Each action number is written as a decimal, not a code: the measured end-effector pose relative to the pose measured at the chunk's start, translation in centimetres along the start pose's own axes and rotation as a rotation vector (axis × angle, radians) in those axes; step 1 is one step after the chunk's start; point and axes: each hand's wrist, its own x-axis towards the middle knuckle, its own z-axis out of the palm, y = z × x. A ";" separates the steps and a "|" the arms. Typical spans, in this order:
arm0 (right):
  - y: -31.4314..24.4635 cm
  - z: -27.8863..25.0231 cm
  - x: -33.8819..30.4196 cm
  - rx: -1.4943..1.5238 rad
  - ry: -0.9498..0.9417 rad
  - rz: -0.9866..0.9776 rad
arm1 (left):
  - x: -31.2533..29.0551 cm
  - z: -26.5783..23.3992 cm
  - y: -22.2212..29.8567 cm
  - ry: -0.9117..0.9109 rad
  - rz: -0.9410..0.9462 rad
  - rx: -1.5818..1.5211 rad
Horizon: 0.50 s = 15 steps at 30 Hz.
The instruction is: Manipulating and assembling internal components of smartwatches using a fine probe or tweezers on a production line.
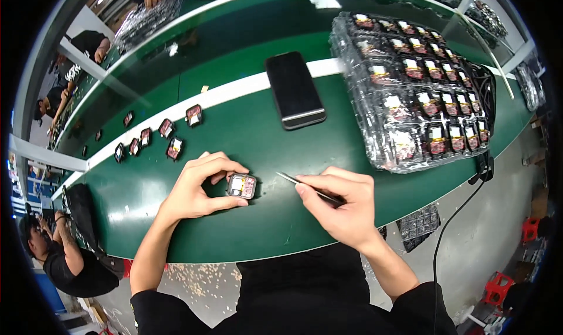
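Between the thumb and fingers of my left hand (202,185) is a small square watch case (241,186), its circuit board and a pale patch showing in a black shell. It is held just above or on the green tabletop; which of the two I cannot tell. My right hand (340,203) grips slim metal tweezers (288,178), their pointed silver tip aimed left toward the case, a short gap away. Beyond my left hand lie several similar watch cases (174,148), scattered over the bench.
A black phone (295,90) lies on the green bench (234,238) ahead of my hands. At right, clear plastic trays (375,153) hold many cases. A black cable (448,229) hangs past the bench's edge. Another person (73,256) sits at far left; red stools (498,288) stand right.
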 end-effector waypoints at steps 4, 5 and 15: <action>-0.3 -0.1 -0.5 0.023 0.031 -0.022 | 1.3 -1.2 1.3 0.103 -0.076 -0.233; -0.2 -0.1 -0.5 0.027 0.039 -0.036 | 2.6 -1.8 2.2 0.125 -0.029 -0.234; 0.1 -0.3 -0.7 0.087 0.046 -0.045 | 25.2 -3.5 9.9 -0.050 0.363 0.162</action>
